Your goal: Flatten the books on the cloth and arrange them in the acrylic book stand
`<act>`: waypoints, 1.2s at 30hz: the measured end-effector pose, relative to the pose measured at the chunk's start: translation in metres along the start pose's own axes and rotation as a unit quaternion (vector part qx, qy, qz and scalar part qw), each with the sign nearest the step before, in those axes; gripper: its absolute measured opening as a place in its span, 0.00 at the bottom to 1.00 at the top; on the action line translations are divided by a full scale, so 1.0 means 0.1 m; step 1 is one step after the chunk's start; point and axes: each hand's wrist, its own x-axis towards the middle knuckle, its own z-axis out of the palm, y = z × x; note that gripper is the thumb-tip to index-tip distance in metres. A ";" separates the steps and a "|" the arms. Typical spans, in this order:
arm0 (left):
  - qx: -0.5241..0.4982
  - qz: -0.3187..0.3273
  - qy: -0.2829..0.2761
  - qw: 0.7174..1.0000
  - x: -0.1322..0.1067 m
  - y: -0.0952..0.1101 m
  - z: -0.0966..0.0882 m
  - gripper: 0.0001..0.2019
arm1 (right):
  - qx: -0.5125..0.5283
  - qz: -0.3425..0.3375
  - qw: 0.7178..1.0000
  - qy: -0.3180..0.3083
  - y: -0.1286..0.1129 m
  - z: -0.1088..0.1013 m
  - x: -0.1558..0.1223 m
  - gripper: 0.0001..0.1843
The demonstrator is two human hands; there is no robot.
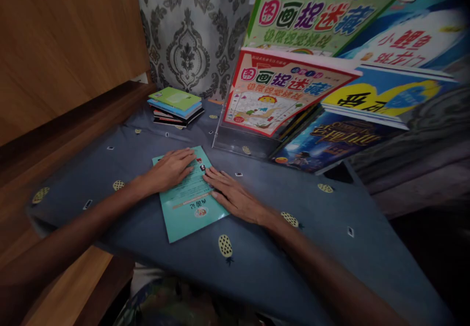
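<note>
A teal book [187, 217] with printed text and a small round picture lies flat on the table, its lettering upside down to me. My left hand [172, 170] rests palm down across its upper left part, fingers stretched out. On the book's right edge lies my right hand [235, 195], also flat, with its fingers pointing to the upper left. Neither hand grips anything. Parts of the cover are hidden under both hands.
A blue cloth with pineapple prints covers the table [264, 262]. At the back left sits a stack of books [175, 105], green on top. A clear display rack [235, 142] holds several upright books, including a red one [279, 91]. Patterned wallpaper [187, 37] and a wooden panel [66, 47] stand behind.
</note>
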 end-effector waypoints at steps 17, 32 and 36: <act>-0.048 0.001 -0.047 0.998 0.28 0.09 0.13 0.26 | -0.019 -0.003 0.997 0.078 -0.36 0.16 -0.90 0.27; -0.118 0.179 -0.122 0.969 -0.91 0.76 -0.12 0.30 | -0.015 -0.002 0.995 0.101 -0.35 0.19 -0.90 0.25; -0.073 0.114 -0.058 0.989 -1.11 0.73 -0.06 0.41 | -0.039 0.013 0.995 0.094 -0.34 0.18 -0.78 0.25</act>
